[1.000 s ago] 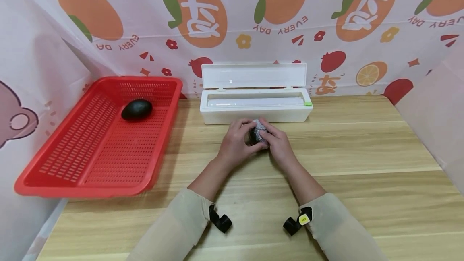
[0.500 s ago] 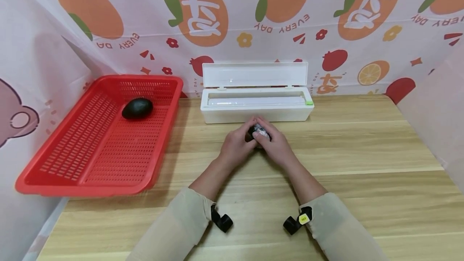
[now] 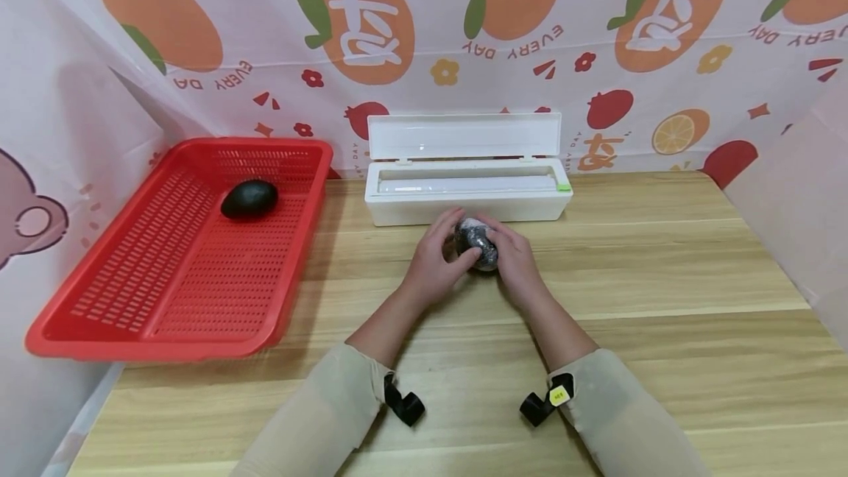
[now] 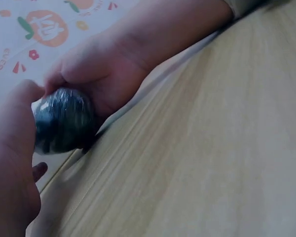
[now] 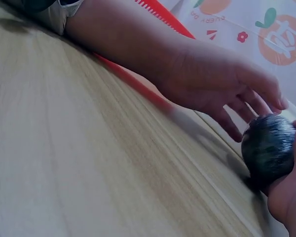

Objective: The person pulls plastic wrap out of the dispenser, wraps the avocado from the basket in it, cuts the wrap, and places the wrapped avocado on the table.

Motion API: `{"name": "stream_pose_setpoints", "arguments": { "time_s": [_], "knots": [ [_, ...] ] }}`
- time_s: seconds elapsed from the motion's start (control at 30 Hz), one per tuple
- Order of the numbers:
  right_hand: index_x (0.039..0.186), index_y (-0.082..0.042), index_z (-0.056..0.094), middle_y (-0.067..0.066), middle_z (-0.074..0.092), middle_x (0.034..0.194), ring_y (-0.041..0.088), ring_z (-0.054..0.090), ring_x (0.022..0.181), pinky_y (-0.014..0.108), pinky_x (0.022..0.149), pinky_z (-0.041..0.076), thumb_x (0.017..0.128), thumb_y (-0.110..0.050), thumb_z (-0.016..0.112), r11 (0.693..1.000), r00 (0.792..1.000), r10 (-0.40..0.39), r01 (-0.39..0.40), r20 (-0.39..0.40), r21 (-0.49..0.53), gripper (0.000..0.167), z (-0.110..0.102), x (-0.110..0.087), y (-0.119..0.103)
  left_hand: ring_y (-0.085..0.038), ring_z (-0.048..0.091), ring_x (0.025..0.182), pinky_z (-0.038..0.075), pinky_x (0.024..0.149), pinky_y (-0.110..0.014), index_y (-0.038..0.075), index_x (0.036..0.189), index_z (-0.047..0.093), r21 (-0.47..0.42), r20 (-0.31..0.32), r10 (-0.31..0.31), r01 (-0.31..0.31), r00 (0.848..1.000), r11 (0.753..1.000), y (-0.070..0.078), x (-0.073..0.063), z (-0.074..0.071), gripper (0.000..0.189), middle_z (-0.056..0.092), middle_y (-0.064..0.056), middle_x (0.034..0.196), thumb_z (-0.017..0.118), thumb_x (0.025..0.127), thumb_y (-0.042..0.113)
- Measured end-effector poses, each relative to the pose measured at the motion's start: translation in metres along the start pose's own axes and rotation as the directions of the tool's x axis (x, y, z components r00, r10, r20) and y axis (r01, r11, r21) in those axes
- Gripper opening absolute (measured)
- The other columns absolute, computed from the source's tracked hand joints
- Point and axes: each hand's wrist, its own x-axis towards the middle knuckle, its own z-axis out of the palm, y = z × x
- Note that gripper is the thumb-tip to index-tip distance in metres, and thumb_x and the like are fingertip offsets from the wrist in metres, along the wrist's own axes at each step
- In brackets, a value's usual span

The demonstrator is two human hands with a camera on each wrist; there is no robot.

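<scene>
An avocado [image 3: 469,232] wrapped in shiny clear film is between both hands, just in front of a white cling film box [image 3: 469,210]. My right hand [image 3: 520,268] holds its right side, fingers going behind it. From the left, my left hand [image 3: 430,263] curls loosely about it, with the thumb over the top in the head view. Dark green skin shows through the film on the avocado [image 4: 64,121] in the left wrist view. On the right wrist view, the left hand's fingertips are at the edge of the avocado [image 5: 269,148]; whether all touch is unclear.
The box's lid [image 3: 464,136] stands raised, with a film roll [image 3: 467,185] inside. A red perforated basket [image 3: 218,348] stands on the left with another dark avocado [image 3: 249,199] in it. A fruit-print cloth [image 3: 424,28] hangs behind the wooden table [image 3: 662,315].
Half a second ago the hands closed tightly over the avocado, fingertips meeting behind it. Now they are spread wider apart and more of the film-wrapped top shows. Basket and box have stayed put.
</scene>
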Motion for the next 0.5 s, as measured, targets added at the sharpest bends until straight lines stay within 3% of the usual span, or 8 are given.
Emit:
{"name": "stream_pose_setpoints", "arguments": {
  "time_s": [0.1, 0.2, 0.43, 0.5],
  "knots": [
    [0.129, -0.009, 0.064, 0.008, 0.061, 0.136, 0.019, 0.052, 0.13, 0.037, 0.113, 0.037, 0.099, -0.018, 0.039, 0.993, 1.0, 0.009, -0.007, -0.02, 0.115, 0.04, 0.0013, 0.0011, 0.001, -0.019, 0.035, 0.144, 0.028, 0.118, -0.043, 0.012, 0.145, 0.048, -0.083, -0.003, -0.067, 0.066, 0.998, 0.994, -0.0002, 0.0009, -0.0002, 0.049, 0.041, 0.001, 0.154, 0.057, 0.099, 0.028],
    [0.122, -0.001, 0.067, 0.012, 0.065, 0.128, 0.02, 0.057, 0.122, 0.034, 0.108, 0.042, 0.097, -0.015, 0.039, 0.986, 0.999, 0.008, 0.0, -0.044, 0.167, 0.04, 0.0031, 0.0012, 0.002, -0.016, 0.041, 0.14, 0.03, 0.117, -0.039, 0.012, 0.14, 0.056, -0.164, 0.014, -0.14, 0.14, 0.99, 0.976, -0.0009, 0.0016, 0.001, 0.041, 0.051, 0.0, 0.147, 0.048, 0.103, 0.028],
    [0.109, -0.003, 0.073, 0.01, 0.072, 0.114, 0.018, 0.062, 0.111, 0.033, 0.099, 0.045, 0.095, -0.016, 0.041, 0.998, 0.993, -0.006, 0.012, -0.116, 0.056, 0.038, 0.0045, 0.0002, 0.0006, -0.013, 0.054, 0.13, 0.04, 0.11, -0.031, 0.013, 0.132, 0.063, -0.241, 0.034, -0.21, 0.212, 0.977, 0.947, -0.0012, 0.0033, 0.0027, 0.036, 0.062, -0.002, 0.134, 0.057, 0.101, 0.029],
    [0.106, -0.003, 0.074, 0.01, 0.073, 0.111, 0.018, 0.063, 0.109, 0.033, 0.098, 0.046, 0.095, -0.017, 0.044, 0.999, 0.992, -0.019, 0.023, -0.121, 0.031, 0.035, 0.0048, 0.0001, 0.0001, -0.013, 0.056, 0.126, 0.044, 0.106, -0.03, 0.011, 0.129, 0.066, -0.319, 0.04, -0.252, 0.251, 0.967, 0.914, -0.0018, 0.0048, 0.0025, 0.034, 0.064, -0.003, 0.132, 0.061, 0.098, 0.024]
  ]
}}
